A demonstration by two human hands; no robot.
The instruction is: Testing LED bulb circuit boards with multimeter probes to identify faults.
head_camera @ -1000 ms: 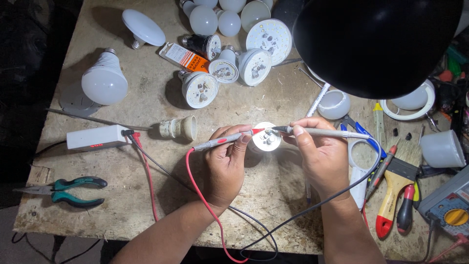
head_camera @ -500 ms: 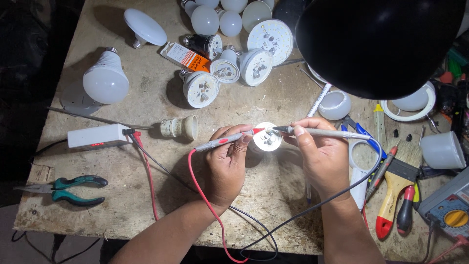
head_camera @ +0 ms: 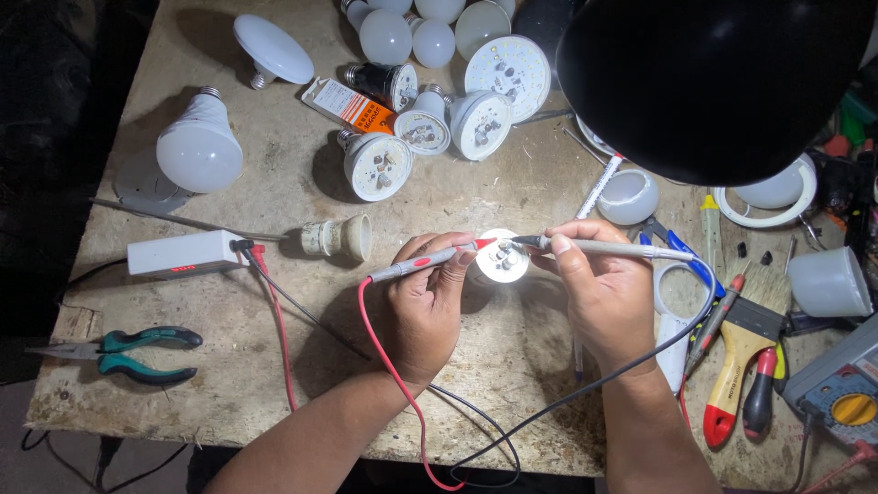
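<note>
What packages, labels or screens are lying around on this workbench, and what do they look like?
Small box: a flat orange-and-white carton lying among the opened bulbs at the top of the table.
White power unit: a long white block on the left with a small strip of red markings and red and black leads.
Multimeter: at the lower right corner, grey, with a yellow dial; no screen shows.

The probe (head_camera: 416,263) in the left hand (head_camera: 428,306) is grey with a red tip and a red wire. The other probe (head_camera: 599,247) is grey with a black wire. The pliers (head_camera: 137,352) have green handles. The lamp shade (head_camera: 713,82) is black. The brush (head_camera: 745,343) has a yellow and red handle.
</note>
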